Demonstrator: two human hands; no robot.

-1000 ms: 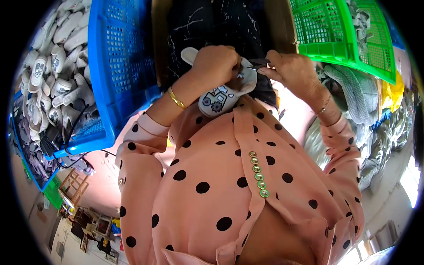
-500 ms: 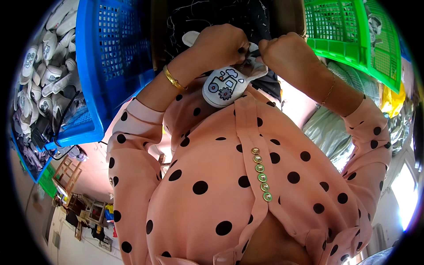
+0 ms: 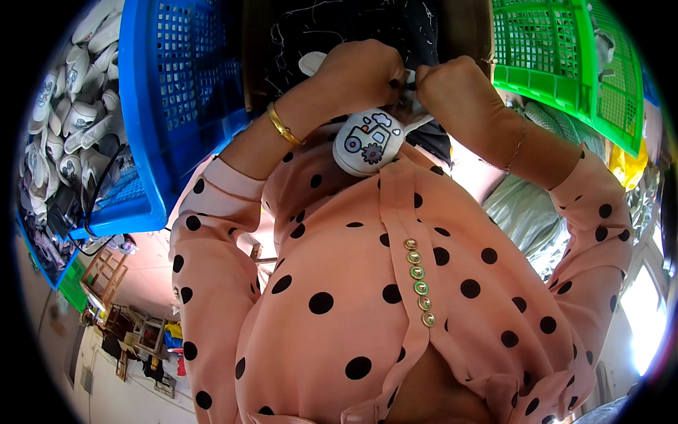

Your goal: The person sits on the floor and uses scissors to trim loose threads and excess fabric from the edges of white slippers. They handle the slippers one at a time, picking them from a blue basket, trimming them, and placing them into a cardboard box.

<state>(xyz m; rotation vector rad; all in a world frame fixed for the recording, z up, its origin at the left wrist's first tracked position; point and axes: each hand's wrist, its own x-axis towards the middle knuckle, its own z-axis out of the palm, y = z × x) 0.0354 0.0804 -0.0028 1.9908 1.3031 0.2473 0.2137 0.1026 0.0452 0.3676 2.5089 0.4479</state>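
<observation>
A small white fabric shoe with a tractor picture on its toe hangs between my fists, close to my polka-dot shirt. My left hand, with a gold bangle at the wrist, is curled closed at the shoe's upper left side. Beside it, my right hand is also closed, gripping at the shoe's opening edge. The knuckles hide the fingertips and whatever small part they pinch. A pale rounded piece, perhaps another shoe part, sticks out past my left hand.
Dark cloth strewn with loose threads lies beyond my hands. At left stands a blue plastic basket, with a heap of white shoes beside it. A green basket is at right, near a yellow bag.
The shoe has shifted slightly right and tilted, its toe turning a little. Both fists have moved slightly right and stay closed.
</observation>
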